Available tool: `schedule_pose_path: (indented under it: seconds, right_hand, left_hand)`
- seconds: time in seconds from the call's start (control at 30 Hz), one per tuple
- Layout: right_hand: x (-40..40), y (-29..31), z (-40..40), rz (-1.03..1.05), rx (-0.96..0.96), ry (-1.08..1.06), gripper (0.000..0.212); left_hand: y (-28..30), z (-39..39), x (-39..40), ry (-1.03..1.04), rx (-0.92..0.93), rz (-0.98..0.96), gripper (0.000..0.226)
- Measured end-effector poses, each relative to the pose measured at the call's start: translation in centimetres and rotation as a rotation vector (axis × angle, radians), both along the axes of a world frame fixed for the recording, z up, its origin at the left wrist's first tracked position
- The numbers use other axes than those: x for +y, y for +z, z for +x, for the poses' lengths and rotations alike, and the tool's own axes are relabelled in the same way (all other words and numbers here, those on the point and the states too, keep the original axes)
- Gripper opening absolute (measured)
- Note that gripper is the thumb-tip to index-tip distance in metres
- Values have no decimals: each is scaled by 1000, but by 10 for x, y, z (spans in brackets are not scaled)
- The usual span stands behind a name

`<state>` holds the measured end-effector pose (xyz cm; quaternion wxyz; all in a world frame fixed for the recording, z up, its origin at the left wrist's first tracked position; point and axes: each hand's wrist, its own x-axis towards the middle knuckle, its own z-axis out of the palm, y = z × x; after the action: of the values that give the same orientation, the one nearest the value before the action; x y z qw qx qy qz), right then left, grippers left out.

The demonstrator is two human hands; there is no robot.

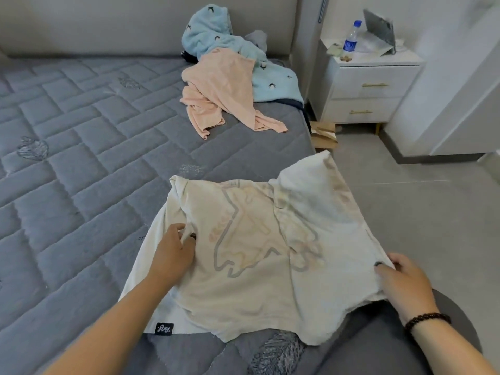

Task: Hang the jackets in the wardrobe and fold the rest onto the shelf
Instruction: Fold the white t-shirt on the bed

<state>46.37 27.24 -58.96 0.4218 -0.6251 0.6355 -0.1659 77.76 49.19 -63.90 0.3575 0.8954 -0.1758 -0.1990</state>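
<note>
Left hand (173, 247) pinches fold of cream printed T-shirt (251, 255) spread on mattress (67, 131) corner; right hand (400, 282) grips its right edge. Thin cotton, probably light and limp — take by shoulders or hem, not mid-panel.

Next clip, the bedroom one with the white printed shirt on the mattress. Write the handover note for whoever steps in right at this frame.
Left hand: pinching the white printed shirt near its left side.
Right hand: gripping the shirt's right edge.
The shirt lies spread at the mattress corner, partly over the edge, fold not finished.
Pink garment and blue fleece garment lie heaped near the headboard, untouched.
Done: nothing visibly put away.
Left: fold the shirt, sort the heap; wardrobe and shelf are out of view.
</note>
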Motion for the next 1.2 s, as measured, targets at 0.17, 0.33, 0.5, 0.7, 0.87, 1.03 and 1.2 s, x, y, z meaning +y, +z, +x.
schedule_pose_path:
  seconds: [0.17, 0.33, 0.5, 0.7, 0.87, 1.03, 1.2]
  right_hand:
    - [-14, -14, -3, 3, 356, 140, 15]
    - [-10, -14, 13, 61, 611, 260, 18]
    - [4, 2, 69, -220, 968, 487, 43]
    - [55, 24, 201, -470, 588, 969, 23]
    - [87, 26, 309, -417, 328, 1181, 23]
    - [94, 12, 372, -434, 420, 1275, 27]
    - [79, -2, 398, -343, 548, 1258, 16]
  left_hand:
    - [0, -8, 5, 29, -86, 8, 25]
    - [0, -15, 21, 47, -142, 14, 27]
    - [-3, -28, 50, -7, -195, -31, 19]
    - [-25, -36, 57, 80, -247, -68, 10]
    - [-32, -33, 57, 125, -200, -90, 12]
    - [-37, -28, 56, 108, -159, -68, 13]
    - [-40, -24, 57, 126, -158, -91, 17]
